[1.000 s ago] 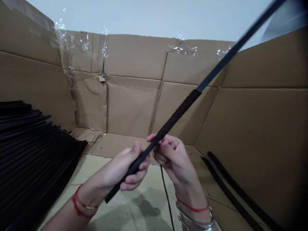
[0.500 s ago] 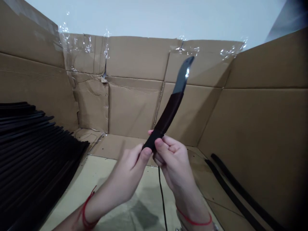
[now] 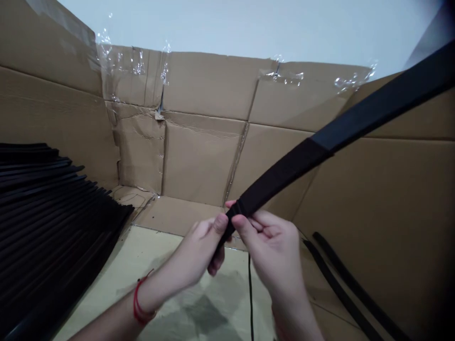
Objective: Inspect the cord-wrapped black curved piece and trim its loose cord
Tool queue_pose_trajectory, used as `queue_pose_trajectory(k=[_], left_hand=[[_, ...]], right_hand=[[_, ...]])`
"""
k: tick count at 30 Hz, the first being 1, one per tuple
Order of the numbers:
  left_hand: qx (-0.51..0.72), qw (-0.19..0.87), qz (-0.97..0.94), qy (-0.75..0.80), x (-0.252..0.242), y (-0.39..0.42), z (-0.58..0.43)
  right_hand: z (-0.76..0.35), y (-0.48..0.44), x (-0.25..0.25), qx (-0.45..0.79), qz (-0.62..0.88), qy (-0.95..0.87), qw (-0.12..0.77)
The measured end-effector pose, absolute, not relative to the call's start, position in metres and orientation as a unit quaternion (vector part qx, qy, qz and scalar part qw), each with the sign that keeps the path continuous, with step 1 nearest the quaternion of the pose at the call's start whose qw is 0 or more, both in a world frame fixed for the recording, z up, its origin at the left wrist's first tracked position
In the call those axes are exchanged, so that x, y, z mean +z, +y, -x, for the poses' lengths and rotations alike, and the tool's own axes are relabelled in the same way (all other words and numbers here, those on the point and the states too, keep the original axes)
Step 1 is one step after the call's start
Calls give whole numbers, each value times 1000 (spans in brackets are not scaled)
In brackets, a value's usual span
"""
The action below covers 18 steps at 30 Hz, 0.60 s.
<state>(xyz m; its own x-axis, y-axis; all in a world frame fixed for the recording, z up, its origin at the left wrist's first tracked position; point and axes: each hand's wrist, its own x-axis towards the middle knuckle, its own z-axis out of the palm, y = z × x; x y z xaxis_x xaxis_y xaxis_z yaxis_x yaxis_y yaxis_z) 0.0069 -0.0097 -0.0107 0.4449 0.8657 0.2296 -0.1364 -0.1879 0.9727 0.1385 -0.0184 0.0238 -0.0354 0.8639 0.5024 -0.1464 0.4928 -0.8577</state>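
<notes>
A long, curved black sword scabbard (image 3: 369, 118) slants from between my hands up to the right edge of the view. Dark brown wrapping (image 3: 284, 177) covers part of its length. My left hand (image 3: 201, 244) grips the lower end, its thumb along the top and fingers curled beneath. Close beside it, my right hand (image 3: 275, 244) pinches the scabbard by a dark band of cord, thumb on top. A thin black cord (image 3: 250, 298) hangs down beside the right hand; its upper end is hidden. Both hands are closed.
Many similar long black pieces (image 3: 53, 227) are stacked at the left. Two curved black strips (image 3: 341, 279) lie at the right. Taped cardboard walls (image 3: 202, 156) stand around a pale yellowish work surface (image 3: 170, 298).
The scabbard has swung from pointing away and up to slanting toward the right, showing far more of its length. My right hand has shifted slightly right; both hands keep hold.
</notes>
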Motion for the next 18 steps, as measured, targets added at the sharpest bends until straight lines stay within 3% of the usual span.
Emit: queue_pose_trajectory(k=[2,5,7,10,12,14,16,18], left_hand=[[541,473,-613,328,-7,-18,-5],[388,625,-642,217,2,-24,3],[329,689,-627,156,4,-21,5],[408,656,-602,198,1,-15,1],[469,605,-589,261,-2,-15,-1],[364,676,-586,260,-3,-15,0],[262,740,-578,224,-4,-13,2],[324,689,-605,232,-6,-7,2]], right_hand=[[-135,-21,23,403,285,-588,641],[-134,-25,25,462,237,-627,580],[-134,-25,26,433,249,-625,600],[-138,-19,26,399,296,-592,635],[-143,-13,25,457,289,-611,578],[-149,-9,24,501,263,-644,516],[-150,-7,24,473,267,-662,516],[-146,-6,24,393,313,-657,561]])
